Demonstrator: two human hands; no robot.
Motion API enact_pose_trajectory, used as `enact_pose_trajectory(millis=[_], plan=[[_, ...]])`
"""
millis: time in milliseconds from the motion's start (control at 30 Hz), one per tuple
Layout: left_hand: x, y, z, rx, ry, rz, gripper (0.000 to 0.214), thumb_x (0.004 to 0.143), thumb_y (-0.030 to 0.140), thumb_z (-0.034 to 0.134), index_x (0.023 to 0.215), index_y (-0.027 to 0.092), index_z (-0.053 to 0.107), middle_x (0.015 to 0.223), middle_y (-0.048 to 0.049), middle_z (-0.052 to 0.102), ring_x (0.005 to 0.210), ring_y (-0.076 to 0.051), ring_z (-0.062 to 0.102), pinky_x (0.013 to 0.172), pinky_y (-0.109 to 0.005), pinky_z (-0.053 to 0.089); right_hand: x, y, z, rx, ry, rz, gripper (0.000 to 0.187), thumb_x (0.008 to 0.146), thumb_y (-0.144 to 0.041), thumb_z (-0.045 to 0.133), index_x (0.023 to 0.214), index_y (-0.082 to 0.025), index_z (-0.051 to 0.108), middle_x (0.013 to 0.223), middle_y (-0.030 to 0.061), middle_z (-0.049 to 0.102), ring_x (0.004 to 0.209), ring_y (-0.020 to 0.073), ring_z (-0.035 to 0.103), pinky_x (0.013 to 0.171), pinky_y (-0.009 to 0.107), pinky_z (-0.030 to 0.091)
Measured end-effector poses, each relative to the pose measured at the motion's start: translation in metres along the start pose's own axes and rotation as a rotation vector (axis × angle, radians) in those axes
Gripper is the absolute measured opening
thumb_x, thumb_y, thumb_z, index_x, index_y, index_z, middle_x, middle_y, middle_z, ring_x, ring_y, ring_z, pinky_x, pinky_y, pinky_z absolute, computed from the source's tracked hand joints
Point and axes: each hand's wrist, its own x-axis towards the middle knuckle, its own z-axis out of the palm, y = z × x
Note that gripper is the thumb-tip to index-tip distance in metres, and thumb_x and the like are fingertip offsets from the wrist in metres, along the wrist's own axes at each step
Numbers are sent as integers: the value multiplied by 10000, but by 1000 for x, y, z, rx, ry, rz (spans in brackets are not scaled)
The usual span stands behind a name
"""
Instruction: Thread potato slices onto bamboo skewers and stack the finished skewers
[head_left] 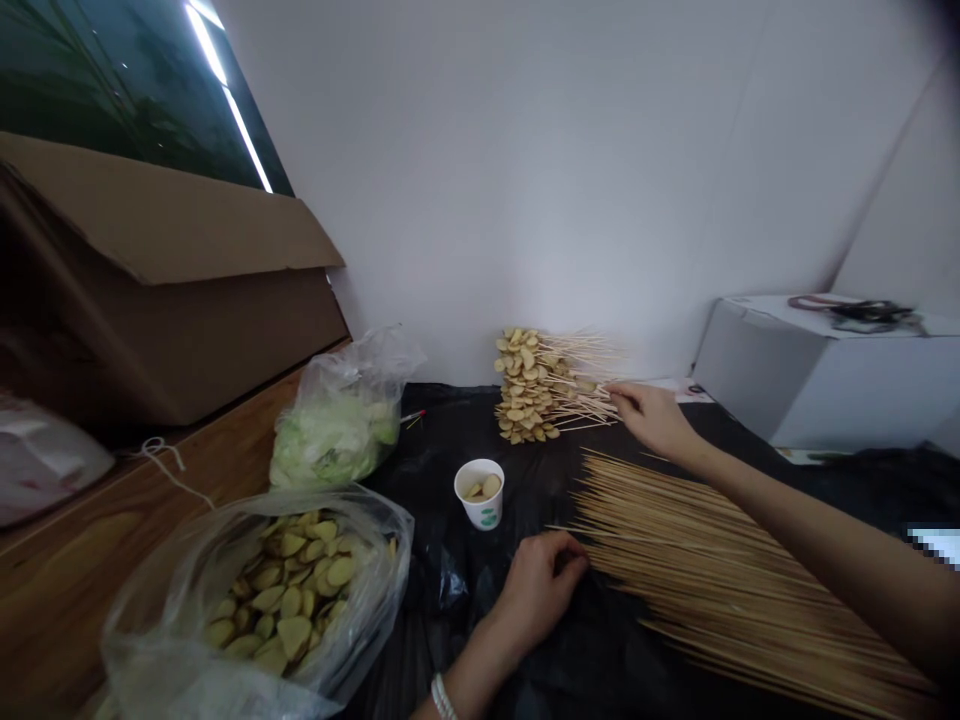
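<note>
Pinching skewer pile [720, 570] at left-pointing tips, left hand [536, 590], probably.

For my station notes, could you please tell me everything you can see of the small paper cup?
The paper cup is white, with a green mark low on its side. It stands upright and open on the black plastic sheet, holding a few pale yellow slices. No hand touches it; the left hand lies nearest, to its lower right.
</note>
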Motion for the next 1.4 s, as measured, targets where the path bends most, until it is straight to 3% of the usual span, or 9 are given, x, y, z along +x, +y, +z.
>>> enact_pose_trajectory(millis=[133, 333, 733, 1033, 1300, 1400], plan=[[0, 1, 0, 3, 2, 0, 192, 807, 230, 537, 884, 190, 709, 857, -27, 710, 779, -169, 619, 676, -249, 414, -9, -4, 29, 51, -65, -91, 301, 870, -224, 452, 1028, -190, 706, 1005, 80, 729, 890, 217, 663, 822, 343, 484], [-1, 1, 0, -3, -3, 14, 176, 807, 214, 539, 874, 190, 700, 865, -23, 710, 796, -166, 624, 705, -250, 422, -26, -21, 68, 103, -289, -227, 287, 875, -169, 464, 1005, -203, 717, 971, 55, 731, 900, 183, 648, 812, 281, 474], [-2, 0, -1, -3, -4, 19, 187, 810, 211, 538, 888, 193, 707, 859, -20, 709, 783, -163, 617, 691, -249, 422, -14, -25, 118, -43, -438, -196, 276, 871, -95, 441, 867, -165, 708, 911, 82, 700, 864, 171, 606, 790, 245, 411], [0, 0, -1, 1, -1, 10, 178, 813, 224, 543, 885, 193, 703, 854, -18, 706, 757, -153, 607, 676, -240, 413, -12, -3, 116, -187, -427, -99, 304, 904, -155, 416, 895, -170, 720, 896, 91, 683, 875, 186, 595, 804, 256, 388], [2, 0, -3, 31, 6, 13, 187, 816, 230, 530, 862, 178, 703, 822, -19, 696, 708, -145, 586, 629, -234, 389, -9, 12, 100, -272, -416, -15, 280, 850, -145, 455, 783, -127, 727, 882, 143, 685, 852, 213, 600, 789, 284, 390], [3, 0, -3, 24, 4, 22, 194, 819, 231, 525, 870, 174, 703, 834, -25, 697, 721, -150, 591, 636, -236, 396, -11, 17, 91, -239, -426, -33, 290, 836, -101, 434, 838, -117, 723, 931, 145, 686, 896, 208, 599, 808, 275, 394]])
